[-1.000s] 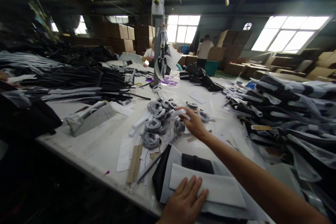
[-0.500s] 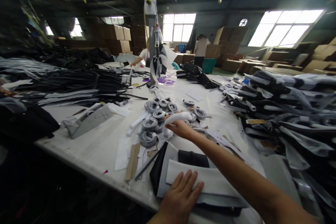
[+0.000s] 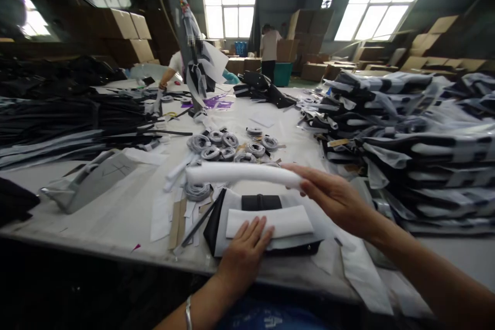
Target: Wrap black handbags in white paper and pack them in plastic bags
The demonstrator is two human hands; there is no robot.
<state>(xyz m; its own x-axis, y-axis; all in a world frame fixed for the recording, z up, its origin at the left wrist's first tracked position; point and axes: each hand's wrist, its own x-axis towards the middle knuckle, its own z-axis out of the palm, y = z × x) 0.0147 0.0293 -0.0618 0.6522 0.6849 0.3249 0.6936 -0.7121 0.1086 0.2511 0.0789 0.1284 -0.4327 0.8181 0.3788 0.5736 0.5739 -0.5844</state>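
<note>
A black bag (image 3: pixel 214 229) lies on the table in front of me, with grey-white sheeting over it and a black strap band (image 3: pixel 261 202) showing at its top. My left hand (image 3: pixel 244 245) presses flat on a white foam strip (image 3: pixel 290 221) that rests across the bag. Above the bag, my right hand (image 3: pixel 334 196) pinches the right end of a second white foam strip (image 3: pixel 232 172). This strip stretches out to the left, slightly bowed and raised over the coils. Just beyond are several coiled straps (image 3: pixel 211 152) wrapped in clear film.
Tall stacks of film-wrapped black pieces (image 3: pixel 425 149) stand on the right. Long black strips (image 3: pixel 73 121) are heaped on the left, near a grey marked panel (image 3: pixel 98 180). Cardboard offcuts (image 3: pixel 177 224) lie left of the bag. Two people are farther back, beyond a post (image 3: pixel 185 36).
My right hand has drawn back from the coils toward the right, bringing the foam strip with it. My left hand stays on the bag. The view has shifted.
</note>
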